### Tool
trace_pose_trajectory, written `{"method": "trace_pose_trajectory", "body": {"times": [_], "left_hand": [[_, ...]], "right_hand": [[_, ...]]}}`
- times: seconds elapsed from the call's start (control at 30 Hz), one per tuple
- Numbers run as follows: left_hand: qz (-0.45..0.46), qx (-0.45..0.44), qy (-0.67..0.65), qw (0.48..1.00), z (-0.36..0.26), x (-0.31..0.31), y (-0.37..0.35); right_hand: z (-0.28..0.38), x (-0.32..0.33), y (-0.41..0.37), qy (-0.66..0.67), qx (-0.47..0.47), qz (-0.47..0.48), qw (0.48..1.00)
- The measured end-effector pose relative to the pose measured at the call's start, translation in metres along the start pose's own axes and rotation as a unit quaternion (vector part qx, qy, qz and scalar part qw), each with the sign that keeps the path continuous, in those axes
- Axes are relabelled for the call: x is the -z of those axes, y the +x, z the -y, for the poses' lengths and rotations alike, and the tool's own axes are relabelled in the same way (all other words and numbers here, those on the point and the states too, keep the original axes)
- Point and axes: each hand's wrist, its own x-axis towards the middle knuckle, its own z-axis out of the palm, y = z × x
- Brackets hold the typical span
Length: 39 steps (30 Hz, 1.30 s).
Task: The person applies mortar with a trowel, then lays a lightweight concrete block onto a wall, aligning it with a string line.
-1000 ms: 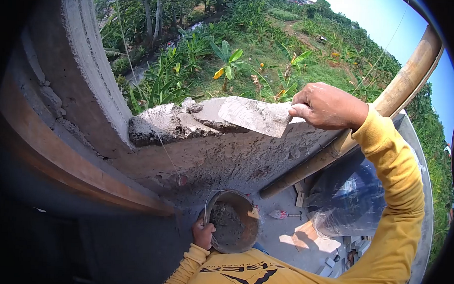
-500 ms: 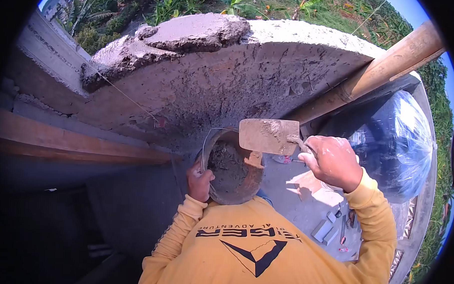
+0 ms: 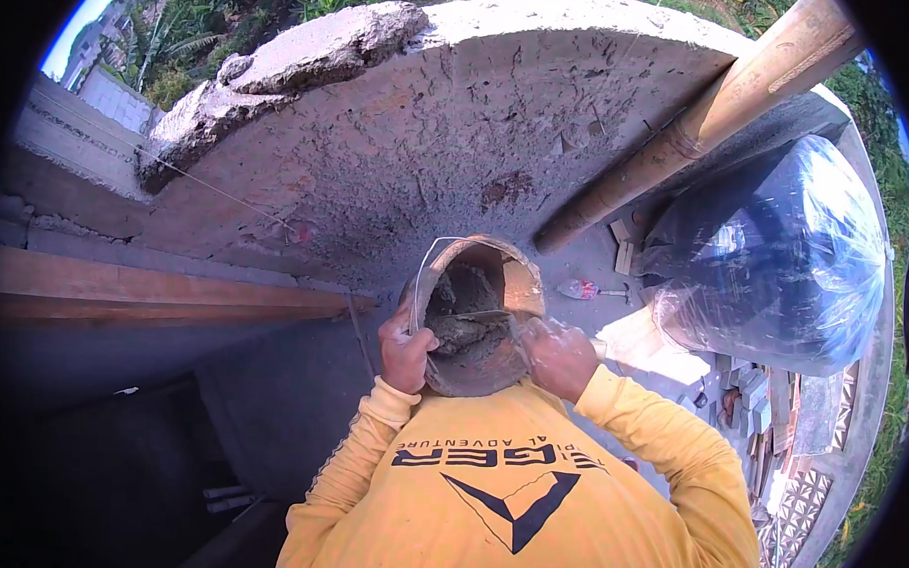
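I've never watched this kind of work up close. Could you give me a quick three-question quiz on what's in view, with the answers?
1. True or false: the left hand is resting on top of the wall.
2. Where is the blade of the trowel that the right hand holds?
A) On the floor
B) Inside the bucket
C) Against the bamboo pole
3. Fill in: the large dark object on the right is wrapped in clear ____.

Key: 1. False, it grips the side of the bucket. 2. B. 3. Plastic.
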Motion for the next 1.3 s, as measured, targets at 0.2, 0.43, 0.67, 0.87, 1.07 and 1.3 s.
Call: {"method": "trace_pose_trajectory", "body": {"times": [0.2, 0.43, 0.67, 0.87, 1.07, 1.3], "left_hand": [[-0.008, 0.035, -0.055, 0.998, 0.007, 0.000, -0.009], [0.005, 0.021, -0.065, 0.998, 0.006, -0.006, -0.013], [0.054, -0.052, 0.021, 0.997, -0.012, -0.016, -0.009], [0.035, -0.080, 0.046, 0.995, -0.003, -0.001, -0.005], [-0.026, -0.004, -0.078, 0.997, 0.027, 0.018, -0.002], [-0.080, 0.051, -0.153, 0.984, 0.023, 0.010, 0.002]], "right_hand": [[0.010, 0.038, 0.005, 0.172, -0.145, 0.184, 0.957], [-0.025, 0.077, -0.007, 0.066, -0.165, 0.233, 0.956], [-0.005, 0.042, -0.012, 0.092, -0.169, 0.217, 0.957], [-0.001, 0.003, -0.008, 0.322, -0.139, 0.143, 0.926], [-0.037, 0.072, -0.009, 0.330, -0.160, 0.194, 0.910], [-0.068, 0.221, 0.020, 0.349, -0.176, 0.106, 0.914]]}}
